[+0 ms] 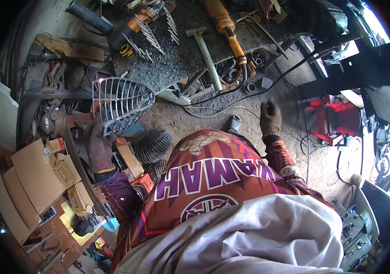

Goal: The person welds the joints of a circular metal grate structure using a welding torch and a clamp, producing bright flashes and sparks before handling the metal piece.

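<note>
My left hand (pixel 100 148), in a dirty work glove, grips the lower edge of a tapered cage of welded metal bars (pixel 124 102). The cage hangs in front of the bench's left part, and a small spot at its upper left corner glows orange. My right hand (pixel 271 118), in a dark glove, hangs apart over the floor at the right. Its fingers are curled in and I see nothing in them. Below the held cage stand more round cages of metal bars (pixel 154 145), partly hidden by my shirt.
On the dark workbench (pixel 186 59) lie an orange angle grinder (pixel 224 25), a second power tool (pixel 142 20), a hammer (pixel 206 59) and several metal rods. Cables (pixel 231 108) cross the floor. A red plastic chair (pixel 334 119) stands right; cardboard boxes (pixel 35 176) stand left.
</note>
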A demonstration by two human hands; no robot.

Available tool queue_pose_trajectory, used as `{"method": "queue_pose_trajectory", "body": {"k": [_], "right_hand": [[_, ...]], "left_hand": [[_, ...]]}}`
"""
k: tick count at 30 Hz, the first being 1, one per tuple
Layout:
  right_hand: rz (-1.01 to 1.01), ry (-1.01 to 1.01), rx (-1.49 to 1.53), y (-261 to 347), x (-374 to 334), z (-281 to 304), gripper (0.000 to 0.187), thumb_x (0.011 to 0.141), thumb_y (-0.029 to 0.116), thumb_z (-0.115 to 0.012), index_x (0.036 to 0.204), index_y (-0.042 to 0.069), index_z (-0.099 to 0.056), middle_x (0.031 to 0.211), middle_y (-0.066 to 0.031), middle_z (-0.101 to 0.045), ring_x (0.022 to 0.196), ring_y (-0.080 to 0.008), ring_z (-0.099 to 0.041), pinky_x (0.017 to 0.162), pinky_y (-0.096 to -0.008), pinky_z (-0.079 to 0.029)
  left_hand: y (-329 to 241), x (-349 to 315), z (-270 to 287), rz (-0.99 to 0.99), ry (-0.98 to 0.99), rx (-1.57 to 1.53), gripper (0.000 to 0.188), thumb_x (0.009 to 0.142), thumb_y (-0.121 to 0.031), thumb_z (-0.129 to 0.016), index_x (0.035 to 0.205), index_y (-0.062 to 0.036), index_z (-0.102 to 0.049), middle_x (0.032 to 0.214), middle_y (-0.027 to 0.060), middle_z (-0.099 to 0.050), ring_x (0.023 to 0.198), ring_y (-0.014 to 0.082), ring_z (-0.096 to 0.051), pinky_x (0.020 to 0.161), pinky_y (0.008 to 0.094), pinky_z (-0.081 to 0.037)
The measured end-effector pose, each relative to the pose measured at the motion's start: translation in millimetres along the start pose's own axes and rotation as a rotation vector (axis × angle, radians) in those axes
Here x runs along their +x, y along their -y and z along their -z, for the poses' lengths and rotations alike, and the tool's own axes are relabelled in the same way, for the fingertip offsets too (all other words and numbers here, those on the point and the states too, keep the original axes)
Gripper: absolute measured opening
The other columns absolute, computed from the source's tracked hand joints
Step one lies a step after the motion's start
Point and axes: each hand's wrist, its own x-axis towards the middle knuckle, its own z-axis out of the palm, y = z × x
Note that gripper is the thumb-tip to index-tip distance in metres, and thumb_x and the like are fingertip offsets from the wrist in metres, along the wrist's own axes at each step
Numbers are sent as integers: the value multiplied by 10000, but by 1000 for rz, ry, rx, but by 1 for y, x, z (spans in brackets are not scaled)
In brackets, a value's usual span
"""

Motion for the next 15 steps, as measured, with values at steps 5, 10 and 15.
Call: {"method": "queue_pose_trajectory", "body": {"k": [5,10,15], "right_hand": [[613,-225,-309,153,73,45,421,807,199,-721,1175,47,-585,929,-126,-655,861,-256,-631,751,-342,-489],[776,-175,-521,199,152,31,456,824,386,-657,1136,60,-594,919,-183,-649,853,-348,-630,705,-439,-493],[375,150,-772,172,203,17,511,832,502,-563,1085,61,-604,1004,-235,-639,982,-419,-595,786,-497,-469]], "left_hand": [[23,4,2,220,-105,-254,355,793,-64,-610,1141,-3,-574,1042,125,-647,909,239,-654,726,343,-574],[51,10,53,424,-86,-100,344,852,-219,-614,1101,14,-566,949,148,-662,760,267,-667,651,385,-569],[50,-10,-2,359,-180,-250,307,864,-131,-612,1137,0,-559,1057,141,-635,849,287,-665,695,421,-584]]}}
